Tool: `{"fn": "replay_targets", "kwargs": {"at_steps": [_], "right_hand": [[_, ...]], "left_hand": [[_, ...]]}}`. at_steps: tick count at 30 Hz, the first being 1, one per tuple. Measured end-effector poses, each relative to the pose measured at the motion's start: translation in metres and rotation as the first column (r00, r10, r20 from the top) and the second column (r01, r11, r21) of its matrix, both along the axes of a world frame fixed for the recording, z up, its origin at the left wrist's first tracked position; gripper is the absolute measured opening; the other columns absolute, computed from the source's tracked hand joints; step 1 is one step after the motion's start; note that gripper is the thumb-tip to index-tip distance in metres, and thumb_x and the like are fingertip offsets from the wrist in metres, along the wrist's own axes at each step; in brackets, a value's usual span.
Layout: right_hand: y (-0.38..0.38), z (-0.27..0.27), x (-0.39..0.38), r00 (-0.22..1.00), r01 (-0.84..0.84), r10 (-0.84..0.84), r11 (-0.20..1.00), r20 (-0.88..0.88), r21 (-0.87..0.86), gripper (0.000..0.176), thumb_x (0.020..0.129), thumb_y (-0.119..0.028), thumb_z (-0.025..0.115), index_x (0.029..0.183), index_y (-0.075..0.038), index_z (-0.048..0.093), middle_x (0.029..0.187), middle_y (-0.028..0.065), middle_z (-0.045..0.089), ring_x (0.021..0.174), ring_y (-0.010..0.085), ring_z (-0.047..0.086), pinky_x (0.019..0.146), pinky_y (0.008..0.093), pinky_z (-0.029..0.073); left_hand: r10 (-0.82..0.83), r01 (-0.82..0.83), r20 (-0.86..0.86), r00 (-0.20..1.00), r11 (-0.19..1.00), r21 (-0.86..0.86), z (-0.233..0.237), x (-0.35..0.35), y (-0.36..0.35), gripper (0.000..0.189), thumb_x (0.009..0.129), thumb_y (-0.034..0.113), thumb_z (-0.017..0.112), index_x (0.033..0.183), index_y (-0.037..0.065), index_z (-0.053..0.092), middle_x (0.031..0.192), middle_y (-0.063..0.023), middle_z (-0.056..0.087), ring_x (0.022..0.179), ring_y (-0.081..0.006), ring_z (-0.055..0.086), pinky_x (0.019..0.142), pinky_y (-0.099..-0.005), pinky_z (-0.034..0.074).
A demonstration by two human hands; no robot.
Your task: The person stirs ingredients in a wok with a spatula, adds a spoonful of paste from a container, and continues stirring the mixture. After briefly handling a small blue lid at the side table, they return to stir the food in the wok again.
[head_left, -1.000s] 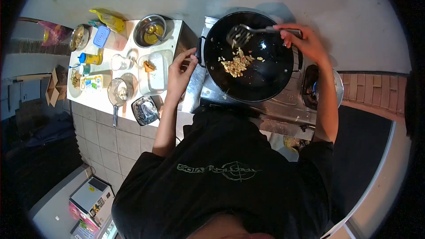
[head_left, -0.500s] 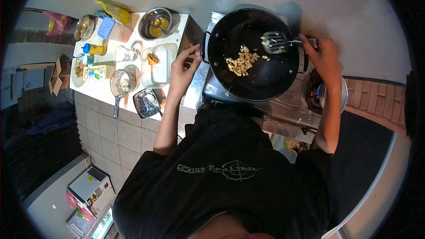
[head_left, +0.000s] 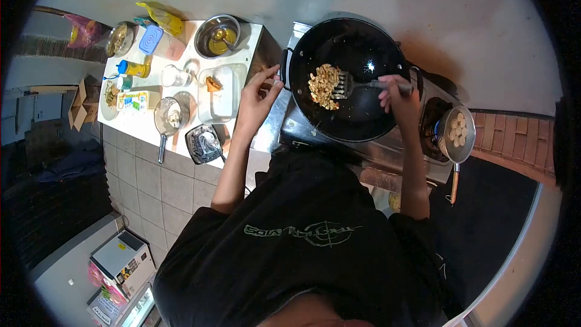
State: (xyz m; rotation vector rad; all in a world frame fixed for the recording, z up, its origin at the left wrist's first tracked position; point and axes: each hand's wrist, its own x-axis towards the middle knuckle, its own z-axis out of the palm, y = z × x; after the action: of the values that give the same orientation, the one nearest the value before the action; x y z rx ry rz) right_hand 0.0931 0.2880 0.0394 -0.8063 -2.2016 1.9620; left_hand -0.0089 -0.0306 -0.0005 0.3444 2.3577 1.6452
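A black wok [head_left: 363,118] sits on the stove with chopped, browned food pieces [head_left: 324,86] gathered toward its left side. My right hand [head_left: 400,98] is closed round the handle of a slotted spatula [head_left: 344,85], whose head touches the right edge of the food. At the wok's left side handle [head_left: 284,68], my left hand [head_left: 260,94] has its fingers curled, thumb and forefinger at the handle. The inner faces of those fingertips are partly hidden.
Right of the wok, a wooden-handled strainer pan [head_left: 458,136] holding pale round pieces is over a lit burner. On the white side table [head_left: 175,97] are a metal bowl [head_left: 218,35] of yellow liquid, a clear container [head_left: 219,106], a small saucepan [head_left: 168,115] and a black square dish [head_left: 204,144].
My right hand has moved left and over the wok, bringing the spatula down to the food, which is now bunched more tightly. My left hand remains by the handle.
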Motion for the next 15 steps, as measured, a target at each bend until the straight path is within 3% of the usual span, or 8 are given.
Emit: {"fn": "replay_targets", "kwargs": {"at_steps": [2,4,5,7,10,11,15], "right_hand": [[-0.029,0.020,0.020,0.983,-0.089,0.137,0.936,-0.120,0.340,0.015,0.097,-0.013,0.061,0.103,-0.006,0.072,0.074,0.0065,0.066,0.062,0.0131,0.062,0.055,0.0273,0.048],[-0.048,0.035,0.039,0.871,-0.195,0.431,0.744,-0.236,0.638,0.023,0.092,-0.006,0.065,0.114,-0.009,0.070,0.085,0.0094,0.066,0.073,0.0199,0.065,0.062,0.0317,0.052],[-0.055,0.037,0.049,0.871,-0.195,0.431,0.743,-0.235,0.640,0.023,0.092,-0.006,0.065,0.114,-0.009,0.070,0.085,0.0094,0.066,0.073,0.0199,0.065,0.062,0.0317,0.052],[-0.065,0.042,0.068,0.827,-0.306,0.556,0.575,-0.087,0.758,0.037,0.083,-0.004,0.071,0.119,-0.013,0.068,0.090,0.0113,0.064,0.077,0.0244,0.066,0.063,0.0340,0.052],[-0.072,0.051,0.091,0.813,-0.325,0.580,0.526,-0.052,0.786,0.042,0.079,-0.003,0.073,0.120,-0.015,0.067,0.089,0.0099,0.061,0.077,0.0259,0.065,0.063,0.0349,0.052],[-0.077,0.059,0.095,0.803,-0.335,0.594,0.522,-0.053,0.784,0.040,0.080,-0.005,0.073,0.119,-0.013,0.067,0.089,0.0107,0.061,0.079,0.0259,0.065,0.064,0.0354,0.052],[-0.089,0.042,0.105,0.785,-0.358,0.620,0.454,0.000,0.816,0.032,0.084,-0.008,0.071,0.115,-0.006,0.067,0.090,0.0113,0.055,0.074,0.0267,0.060,0.059,0.0368,0.048]], "left_hand": [[0.001,-0.001,0.022,1.000,1.000,0.016,0.000,0.000,0.000,0.039,0.095,0.011,0.067,0.133,0.004,0.062,0.098,-0.0042,0.069,0.088,-0.0096,0.065,0.079,-0.0242,0.052],[0.001,-0.001,0.015,1.000,1.000,0.001,0.003,0.000,0.000,0.039,0.095,0.011,0.067,0.133,0.004,0.062,0.098,-0.0040,0.068,0.088,-0.0094,0.065,0.079,-0.0241,0.052],[-0.002,0.002,0.007,1.000,1.000,-0.013,0.004,0.000,0.000,0.039,0.095,0.011,0.067,0.133,0.005,0.062,0.099,-0.0038,0.068,0.088,-0.0093,0.064,0.079,-0.0241,0.052],[0.000,0.000,0.017,1.000,1.000,0.002,0.002,-0.001,0.000,0.039,0.095,0.011,0.067,0.133,0.005,0.062,0.099,-0.0036,0.068,0.088,-0.0090,0.064,0.079,-0.0241,0.052],[0.016,-0.017,0.022,1.000,0.999,0.038,0.001,0.000,0.001,0.038,0.093,0.012,0.068,0.130,0.005,0.064,0.098,-0.0034,0.067,0.085,-0.0086,0.063,0.073,-0.0232,0.050],[0.032,-0.034,0.019,0.999,0.997,0.063,0.001,0.000,0.002,0.036,0.092,0.012,0.070,0.128,0.006,0.066,0.098,-0.0036,0.066,0.082,-0.0084,0.062,0.068,-0.0224,0.047],[0.024,-0.025,0.015,1.000,0.997,0.078,-0.004,-0.001,0.003,0.036,0.092,0.013,0.070,0.127,0.007,0.066,0.099,-0.0038,0.066,0.082,-0.0089,0.062,0.068,-0.0224,0.047]]}}
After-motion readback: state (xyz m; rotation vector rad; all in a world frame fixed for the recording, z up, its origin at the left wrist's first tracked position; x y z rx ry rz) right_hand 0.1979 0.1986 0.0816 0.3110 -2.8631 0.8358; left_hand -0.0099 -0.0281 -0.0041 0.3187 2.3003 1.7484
